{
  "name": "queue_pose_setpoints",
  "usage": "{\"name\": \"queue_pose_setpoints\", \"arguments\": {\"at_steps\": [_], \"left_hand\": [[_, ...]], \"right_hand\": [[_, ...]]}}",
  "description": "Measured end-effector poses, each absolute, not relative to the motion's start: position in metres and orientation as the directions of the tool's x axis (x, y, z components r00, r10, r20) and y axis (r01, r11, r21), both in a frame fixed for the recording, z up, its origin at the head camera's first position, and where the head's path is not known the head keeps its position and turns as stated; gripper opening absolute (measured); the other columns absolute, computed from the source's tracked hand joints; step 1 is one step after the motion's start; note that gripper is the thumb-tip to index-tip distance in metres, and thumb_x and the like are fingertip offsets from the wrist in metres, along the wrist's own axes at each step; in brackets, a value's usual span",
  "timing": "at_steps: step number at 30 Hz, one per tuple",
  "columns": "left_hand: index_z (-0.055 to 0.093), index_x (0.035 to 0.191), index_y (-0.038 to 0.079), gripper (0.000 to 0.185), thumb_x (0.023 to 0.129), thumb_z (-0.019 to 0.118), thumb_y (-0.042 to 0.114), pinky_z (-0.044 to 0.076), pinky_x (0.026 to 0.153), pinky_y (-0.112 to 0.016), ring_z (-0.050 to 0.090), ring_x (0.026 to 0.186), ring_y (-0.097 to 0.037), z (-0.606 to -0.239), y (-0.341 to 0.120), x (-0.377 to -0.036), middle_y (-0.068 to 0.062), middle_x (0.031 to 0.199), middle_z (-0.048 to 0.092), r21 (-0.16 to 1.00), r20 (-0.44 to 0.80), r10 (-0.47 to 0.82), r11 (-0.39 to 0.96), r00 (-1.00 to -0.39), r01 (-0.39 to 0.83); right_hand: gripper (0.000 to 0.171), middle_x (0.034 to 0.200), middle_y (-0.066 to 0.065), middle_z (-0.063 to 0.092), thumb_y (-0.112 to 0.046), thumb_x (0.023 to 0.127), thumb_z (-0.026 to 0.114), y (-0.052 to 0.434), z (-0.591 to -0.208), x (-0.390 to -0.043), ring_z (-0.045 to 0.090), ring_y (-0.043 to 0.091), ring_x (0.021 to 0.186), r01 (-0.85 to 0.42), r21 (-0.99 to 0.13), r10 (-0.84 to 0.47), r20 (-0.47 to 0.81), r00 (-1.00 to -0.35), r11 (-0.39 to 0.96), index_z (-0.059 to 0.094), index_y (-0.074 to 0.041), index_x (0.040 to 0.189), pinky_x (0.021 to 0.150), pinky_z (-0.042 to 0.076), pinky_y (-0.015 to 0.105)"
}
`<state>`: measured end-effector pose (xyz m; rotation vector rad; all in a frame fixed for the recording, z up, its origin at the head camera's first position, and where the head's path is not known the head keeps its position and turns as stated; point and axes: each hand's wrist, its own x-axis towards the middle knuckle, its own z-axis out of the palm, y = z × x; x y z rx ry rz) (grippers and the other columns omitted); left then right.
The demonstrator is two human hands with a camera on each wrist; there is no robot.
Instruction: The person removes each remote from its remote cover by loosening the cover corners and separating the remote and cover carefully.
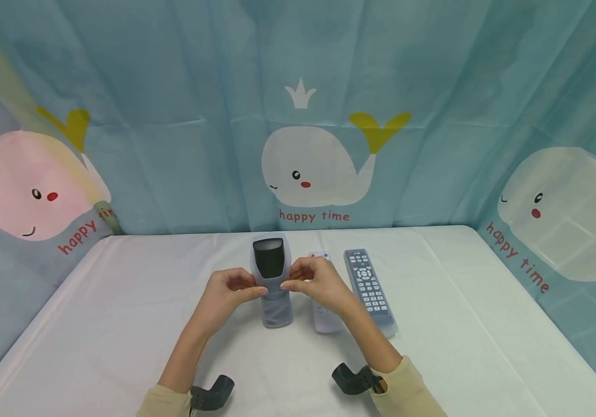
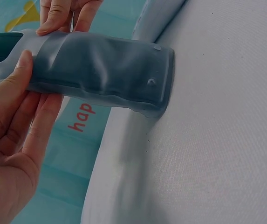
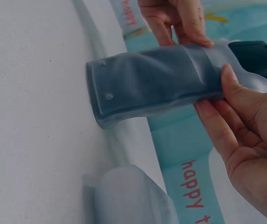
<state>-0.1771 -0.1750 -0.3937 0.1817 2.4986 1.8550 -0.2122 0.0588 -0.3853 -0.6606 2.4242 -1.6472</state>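
Note:
A dark remote in a translucent silicone cover (image 1: 273,284) stands on its bottom end on the white table (image 1: 120,301), screen end up. My left hand (image 1: 240,288) pinches the cover's left edge, thumb in front and fingers behind. On the opposite edge my right hand (image 1: 298,279) pinches it at about the same height. In the left wrist view the cover (image 2: 105,70) wrinkles loosely over the lower body, with the left hand (image 2: 12,140) gripping its upper part. The right wrist view shows the cover (image 3: 156,81) between the right hand (image 3: 245,130) and the left fingers (image 3: 180,18).
A white remote (image 1: 325,321) lies just right of the held one, partly hidden under my right wrist. Further right lies a grey button remote in a clear cover (image 1: 369,286). A teal whale-print curtain (image 1: 308,174) walls the table's back and sides.

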Motion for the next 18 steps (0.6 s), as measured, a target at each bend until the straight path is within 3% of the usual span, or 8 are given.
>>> {"name": "queue_pose_setpoints", "arguments": {"at_steps": [18], "left_hand": [[0.072, 0.095, -0.003, 0.02, 0.089, 0.085, 0.011, 0.056, 0.079, -0.029, 0.069, 0.084, -0.015, -0.3986, -0.1774, -0.1791, -0.004, 0.087, 0.074, 0.962, 0.005, 0.142, 0.271, -0.99, 0.044]], "right_hand": [[0.015, 0.086, 0.007, 0.072, -0.006, 0.091, 0.083, 0.0588, -0.3921, -0.2114, 0.062, 0.01, 0.076, -0.279, -0.912, -0.438, 0.127, -0.89, 0.302, 0.073, 0.004, 0.096, 0.068, 0.053, 0.02]]}}
